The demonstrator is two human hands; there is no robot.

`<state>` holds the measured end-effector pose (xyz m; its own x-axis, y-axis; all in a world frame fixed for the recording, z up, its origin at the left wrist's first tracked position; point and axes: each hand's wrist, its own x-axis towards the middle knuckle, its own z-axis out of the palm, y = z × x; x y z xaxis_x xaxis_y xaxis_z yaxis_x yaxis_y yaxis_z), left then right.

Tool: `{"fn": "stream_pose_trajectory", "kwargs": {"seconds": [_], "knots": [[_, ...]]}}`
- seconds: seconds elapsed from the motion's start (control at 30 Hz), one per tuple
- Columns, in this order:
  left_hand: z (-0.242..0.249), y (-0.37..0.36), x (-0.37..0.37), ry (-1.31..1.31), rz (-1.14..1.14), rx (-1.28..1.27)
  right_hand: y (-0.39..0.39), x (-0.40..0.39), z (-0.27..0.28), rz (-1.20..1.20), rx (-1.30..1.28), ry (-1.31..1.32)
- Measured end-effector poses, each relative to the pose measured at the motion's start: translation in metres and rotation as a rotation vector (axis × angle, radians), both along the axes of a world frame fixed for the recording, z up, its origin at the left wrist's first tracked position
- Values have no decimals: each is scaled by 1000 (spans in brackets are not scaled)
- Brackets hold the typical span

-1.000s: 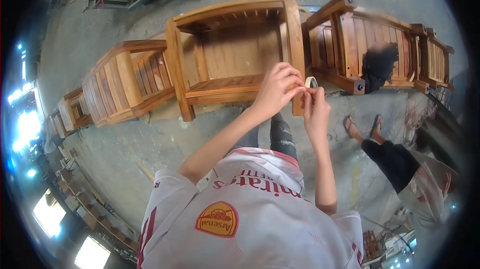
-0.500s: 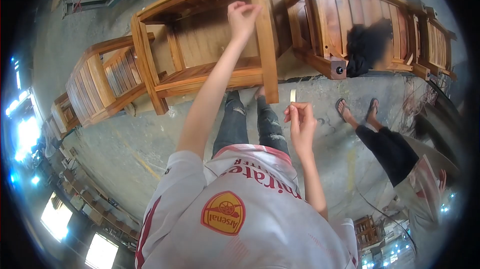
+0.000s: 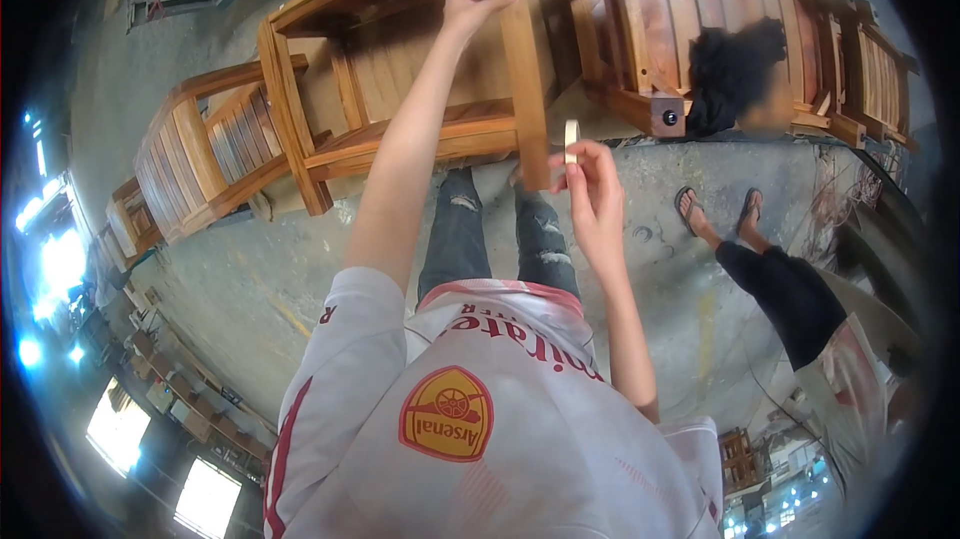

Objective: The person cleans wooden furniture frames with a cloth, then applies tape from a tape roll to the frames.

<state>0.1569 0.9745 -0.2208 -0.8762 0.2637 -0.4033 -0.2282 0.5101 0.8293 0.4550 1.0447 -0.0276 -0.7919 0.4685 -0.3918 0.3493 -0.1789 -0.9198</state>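
Observation:
My left hand (image 3: 468,11) reaches out over a wooden chair frame (image 3: 410,147). Its thumb is stretched to the upright post (image 3: 526,59) on the right, and the other fingers are bent and apart from it. No held object shows in that hand. Lower down, my right hand (image 3: 597,194) pinches a narrow cream roll of tape (image 3: 571,139), seen nearly edge-on, beside the foot of the same post. The chair has brown, glossy wood with a slatted seat and stands just beyond my feet.
More slatted wooden chairs stand to the left (image 3: 200,164) and right (image 3: 690,19). Dark cloth (image 3: 735,69) lies against the right one. At the right stands another person in black shorts (image 3: 785,304) and sandals. A cable (image 3: 770,399) hangs or lies nearby.
My left hand has shifted slightly left and up, its thumb and fingers spreading from a pinch. My right hand has risen with the roll of tape, closer to the post.

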Motion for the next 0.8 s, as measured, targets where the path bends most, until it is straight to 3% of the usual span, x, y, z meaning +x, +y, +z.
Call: {"fn": "stream_pose_trajectory", "kwargs": {"seconds": [0.13, 0.17, 0.27, 0.3, 0.37, 0.43, 0.57, 0.67, 0.8], "knots": [[-8, -6, -9, -1, -28, 107, -12, -35, 4, 41, -30, 93], [-2, -14, -8, 107, -32, 30, -16, -44, 3, 35, -53, 102], [46, -51, 4, 172, -166, 112, -31, -72, 4, 46, -119, 107], [85, -66, 10, 48, -252, 302, -38, -80, 4, 53, -142, 101], [137, -96, 23, -10, -421, 402, -56, -100, -3, 94, -43, 114], [156, -126, 27, 108, -514, 360, -75, -121, -4, 133, -24, 115], [166, -168, 12, 104, -535, 276, -112, -160, -9, 201, 35, 95], [155, -193, -5, 430, -563, 141, -135, -184, -16, 234, 38, 63], [160, -218, -21, 499, -517, 91, -160, -213, -16, 243, 77, -11]]}}
